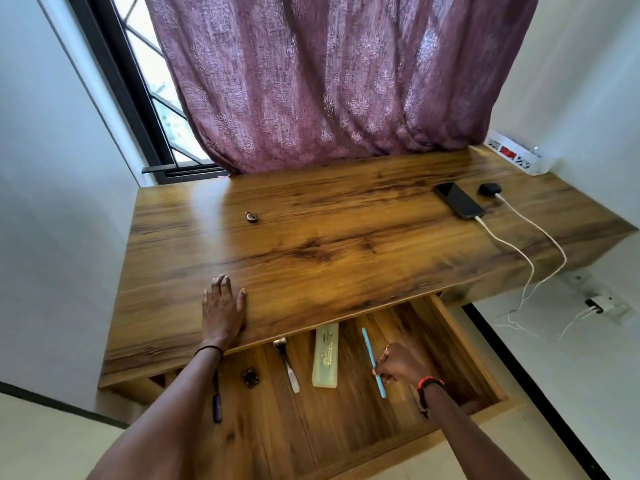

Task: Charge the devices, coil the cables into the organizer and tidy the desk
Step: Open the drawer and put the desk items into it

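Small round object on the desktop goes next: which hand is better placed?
Left. The left hand rests flat on the desktop, nearer the small round object; the right hand pinches a blue pen in the drawer.

Two cables (pixel 483 223), one phone (pixel 459 200), one pen (pixel 371 355), one fork (pixel 287 365)

so both arms are reaching forward, bare; left hand (pixel 223 306) is lying flat, palm down, fingers straight and slightly spread; right hand (pixel 398 363) is sitting lower and nearer, fingertips pinching a thin blue pen (pixel 369 348), back of the hand facing up
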